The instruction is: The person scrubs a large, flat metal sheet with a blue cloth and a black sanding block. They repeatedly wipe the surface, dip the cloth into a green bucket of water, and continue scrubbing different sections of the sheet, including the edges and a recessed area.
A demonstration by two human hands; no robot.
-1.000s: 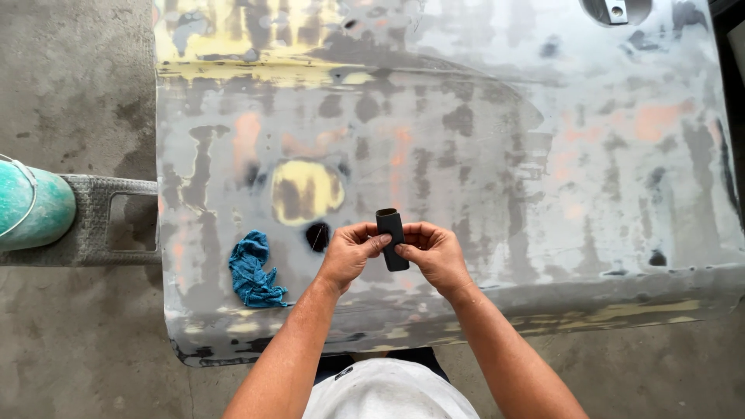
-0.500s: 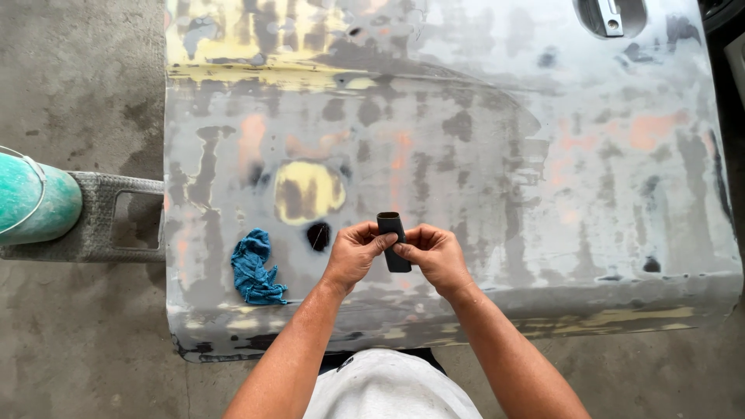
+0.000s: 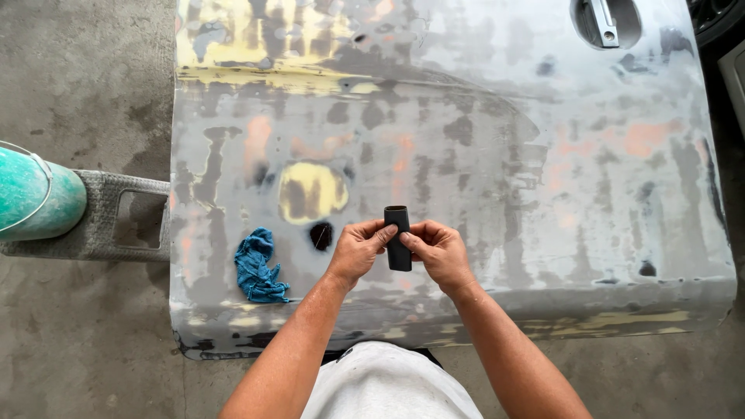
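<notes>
Standing over the large grey sanded car door panel [image 3: 481, 155], we pinch the small dark rolled piece of abrasive sheet [image 3: 398, 237] between left hand [image 3: 357, 250] and right hand [image 3: 438, 252], fingers closed on its sides, just above the panel. It seems light, flexible; best held mid-length.

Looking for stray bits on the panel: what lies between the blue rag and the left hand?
Head view: only a dark round patch on the sanded panel between blue rag and left hand.

Crumpled blue rag [image 3: 258, 268] on sanded grey car panel [image 3: 543, 194], teal bucket [image 3: 35, 194], grey crate [image 3: 116, 221], concrete floor [image 3: 77, 77]
</notes>
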